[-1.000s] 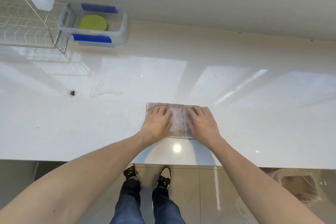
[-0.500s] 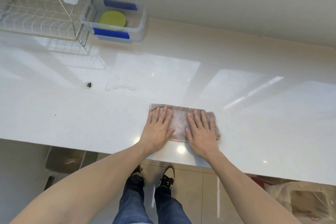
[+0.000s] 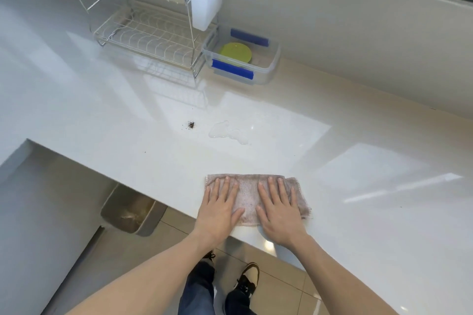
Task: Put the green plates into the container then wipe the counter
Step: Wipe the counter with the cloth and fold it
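Near the counter edge, left hand and right hand press flat, fingers spread, on the cloth.

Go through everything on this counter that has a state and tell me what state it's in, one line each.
container: open, no lid on
green plates: inside the container
dish rack: no dishes showing
cloth: flat, under both hands
left hand: palm down, fingers spread
right hand: palm down, fingers spread
puddle: unwiped
dark crumbs: unwiped
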